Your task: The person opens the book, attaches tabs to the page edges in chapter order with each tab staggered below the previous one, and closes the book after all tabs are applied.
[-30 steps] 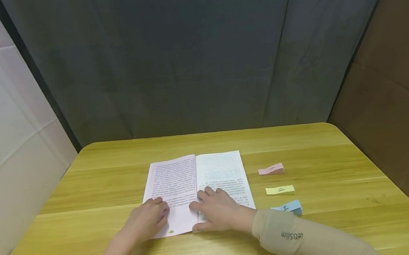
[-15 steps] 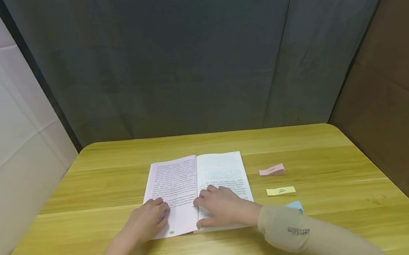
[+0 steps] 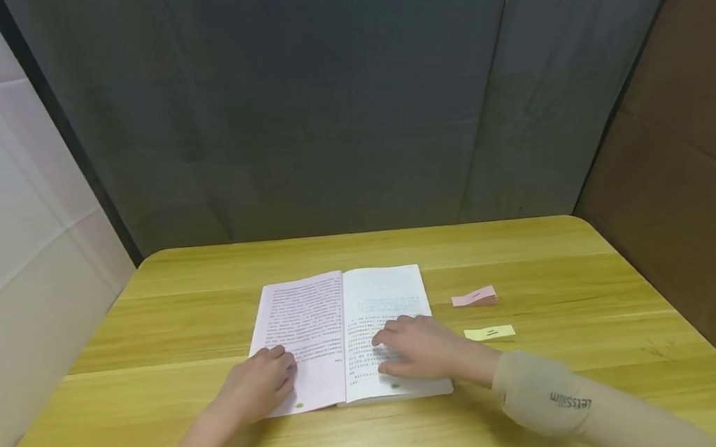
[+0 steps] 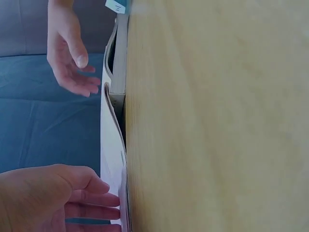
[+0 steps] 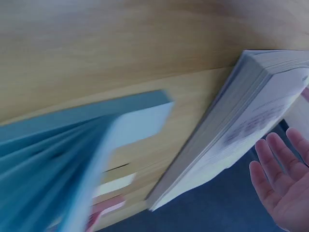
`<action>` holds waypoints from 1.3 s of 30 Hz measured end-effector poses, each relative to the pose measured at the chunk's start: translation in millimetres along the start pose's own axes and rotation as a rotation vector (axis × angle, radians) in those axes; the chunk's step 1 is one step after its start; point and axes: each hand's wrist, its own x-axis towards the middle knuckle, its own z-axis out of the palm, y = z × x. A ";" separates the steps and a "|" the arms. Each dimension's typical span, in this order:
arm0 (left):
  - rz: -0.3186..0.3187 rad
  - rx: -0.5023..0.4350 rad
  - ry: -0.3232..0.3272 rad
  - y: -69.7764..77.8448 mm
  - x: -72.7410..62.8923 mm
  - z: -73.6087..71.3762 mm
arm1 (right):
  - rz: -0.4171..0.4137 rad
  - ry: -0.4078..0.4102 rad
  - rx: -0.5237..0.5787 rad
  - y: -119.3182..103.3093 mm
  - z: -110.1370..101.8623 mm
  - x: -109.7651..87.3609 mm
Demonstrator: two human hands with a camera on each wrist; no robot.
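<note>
An open book point(image 3: 382, 285) with printed pages, the left one pinkish and the right one white, lies on the table. My left hand point(image 3: 259, 387) rests on the lower left page, its fingertips against the paper in the left wrist view. Over the right page is my right hand point(image 3: 420, 348), fingers loosely spread and holding nothing. The left wrist view shows the right hand raised off the page. Right of the book are a pink sticky-note pad point(image 3: 475, 297) and a yellow one point(image 3: 489, 333). A blue pad point(image 5: 140, 128) looms close in the right wrist view, hidden by the right forearm in the head view.
The wooden table point(image 3: 122, 354) extends on both sides of the book. A dark grey curtain point(image 3: 324, 114) hangs behind its far edge. Pale cloth point(image 3: 13, 173) stands at the left, and a brown panel point(image 3: 691, 120) at the right.
My right hand has moved right, from the book's centre fold to the middle of the right page, uncovering its lower part. The forearm now covers the blue pad. My left hand stays put.
</note>
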 end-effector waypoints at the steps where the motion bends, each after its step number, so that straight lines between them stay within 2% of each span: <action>1: -0.001 0.006 -0.002 0.3 0.1 -0.3 | -0.005 0.007 -0.001 2.2 -0.6 -2.9; 4: -0.009 0.029 0.001 2.0 0.7 -1.7 | -0.003 0.011 0.005 9.0 -2.5 -12.0; 8: -0.008 0.071 0.047 5.7 4.4 -5.2 | 0.034 0.012 0.026 17.0 -6.7 -24.4; 14: 0.018 0.070 0.100 13.7 17.0 -12.0 | 0.081 0.049 0.045 29.2 -12.2 -39.9; 20: 0.054 0.037 0.115 25.7 35.8 -19.9 | 0.108 0.095 0.049 39.5 -18.0 -51.5; 31: 0.179 -0.028 0.133 58.3 78.0 -28.3 | 0.167 0.203 0.025 58.0 -31.3 -67.4; 39: 0.233 -0.044 0.159 77.1 101.8 -31.9 | 0.235 0.238 0.021 72.4 -41.2 -74.9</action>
